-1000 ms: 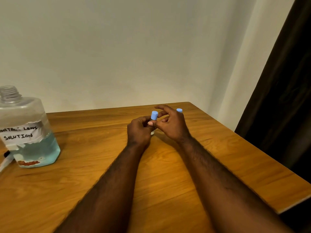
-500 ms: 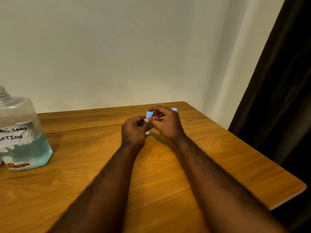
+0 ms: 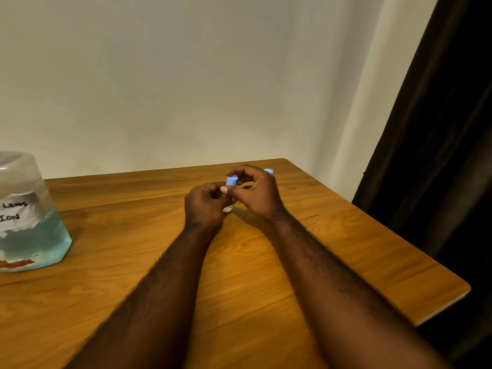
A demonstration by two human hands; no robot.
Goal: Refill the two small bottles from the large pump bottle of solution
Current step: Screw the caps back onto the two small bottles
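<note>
Right hand [image 3: 259,194], grip clamped: thumb and forefinger pinch the blue cap [image 3: 231,181] of a small bottle [image 3: 227,209]. The curled fingers of the left hand [image 3: 205,206] enclose its clear body. Whether its base touches the table [image 3: 346,249] cannot be told. Both hands work near the table's far edge. A second small bottle [image 3: 269,171], only its blue cap showing, stands just behind the right hand. The large bottle [image 3: 29,230], part-filled with blue solution and bearing a handwritten label [image 3: 18,209], stands well apart at the left, its top out of view. Likely hazards:
- The small cap escapes the pinch and rolls off the nearby edge.
- The right hand's knuckles topple the second small bottle.
- The held bottle tips if the left grip loosens.
</note>
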